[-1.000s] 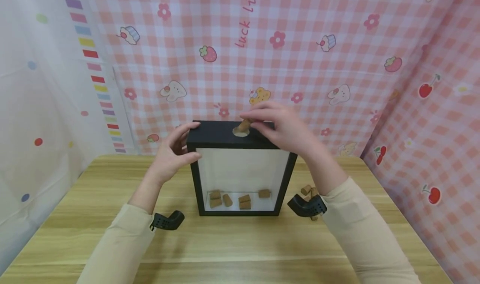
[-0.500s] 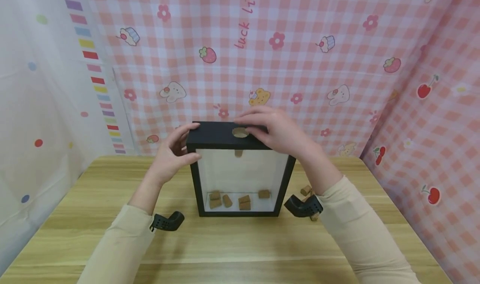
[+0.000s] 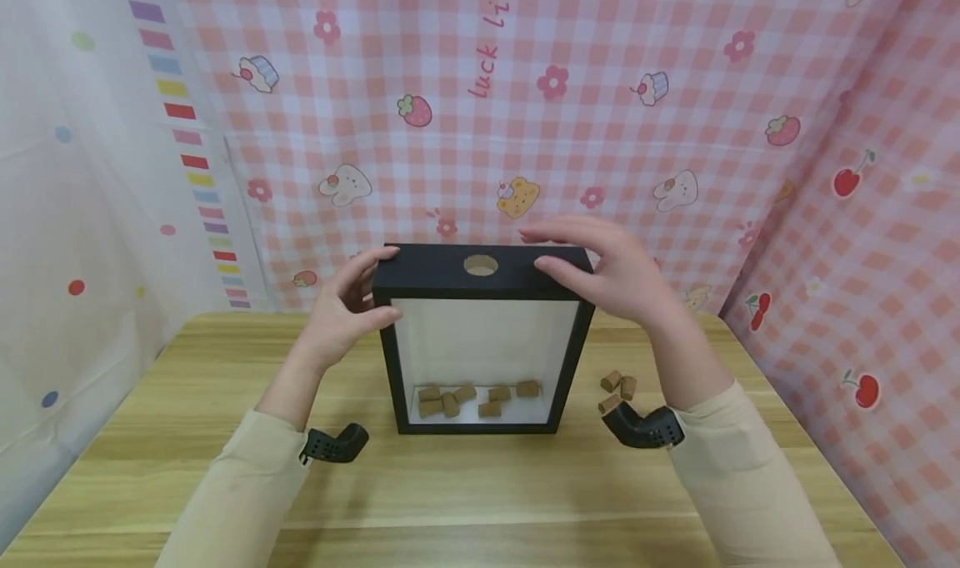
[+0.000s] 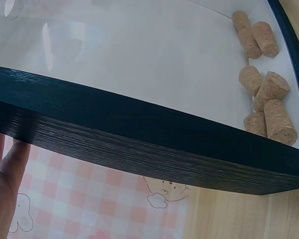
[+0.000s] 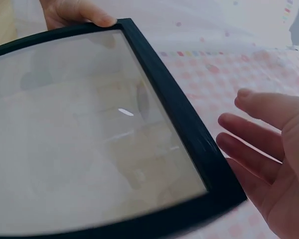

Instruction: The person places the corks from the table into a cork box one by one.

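A black shadow box [image 3: 386,360] with a clear front stands upright on the table, a round hole [image 3: 481,265] in its top. Several cork stoppers [image 3: 490,409] lie on its white floor, seen closer in the left wrist view as tan corks [image 4: 279,122]. My left hand [image 3: 337,314] grips the box's upper left corner, thumb on the front and fingers at the top and behind. Over the top's right end, my right hand [image 3: 615,272] holds nothing, its fingers extended; in the right wrist view that hand [image 5: 274,149] is beside the black frame.
Loose corks [image 3: 628,387] lie on the wooden table [image 3: 450,501] right of the box, close to the black wrist mount [image 3: 641,428] on my right arm. A pink checked cloth [image 3: 450,52] hangs behind, with patterned cloths at both sides.
My right hand has let a cork go through the hole and moved right, away from it. The cork dropped among the others, which shifted slightly. My left hand stays put.
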A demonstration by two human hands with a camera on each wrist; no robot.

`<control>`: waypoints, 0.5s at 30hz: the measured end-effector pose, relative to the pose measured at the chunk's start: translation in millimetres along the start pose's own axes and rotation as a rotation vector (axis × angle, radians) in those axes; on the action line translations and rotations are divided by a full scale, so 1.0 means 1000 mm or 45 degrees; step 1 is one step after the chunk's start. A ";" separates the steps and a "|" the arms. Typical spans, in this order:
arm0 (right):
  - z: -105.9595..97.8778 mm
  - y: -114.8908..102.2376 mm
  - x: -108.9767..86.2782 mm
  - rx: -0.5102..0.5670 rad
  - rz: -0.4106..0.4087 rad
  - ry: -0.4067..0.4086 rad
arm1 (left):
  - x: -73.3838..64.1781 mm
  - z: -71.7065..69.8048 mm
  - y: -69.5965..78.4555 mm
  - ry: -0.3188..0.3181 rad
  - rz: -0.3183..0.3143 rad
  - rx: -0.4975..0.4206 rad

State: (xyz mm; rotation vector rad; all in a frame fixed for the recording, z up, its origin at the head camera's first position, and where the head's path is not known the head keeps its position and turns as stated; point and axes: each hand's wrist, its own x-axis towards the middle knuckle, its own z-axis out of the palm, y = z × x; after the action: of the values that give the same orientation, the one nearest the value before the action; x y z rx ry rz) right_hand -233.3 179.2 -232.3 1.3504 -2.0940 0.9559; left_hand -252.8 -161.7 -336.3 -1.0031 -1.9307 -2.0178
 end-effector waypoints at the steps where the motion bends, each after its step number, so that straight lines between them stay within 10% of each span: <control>1: -0.003 -0.001 -0.004 0.011 0.009 0.016 | 0.000 0.000 0.000 0.000 0.001 -0.001; 15: -0.031 0.004 -0.065 0.136 0.050 0.168 | 0.000 0.000 0.000 0.005 -0.010 0.004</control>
State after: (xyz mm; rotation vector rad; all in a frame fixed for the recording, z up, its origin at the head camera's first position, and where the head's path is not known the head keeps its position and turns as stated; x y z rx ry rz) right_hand -210.2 242.6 -258.9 1.2649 -2.0024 1.1559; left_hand -252.9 -161.2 -336.4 -0.9919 -1.9381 -2.0188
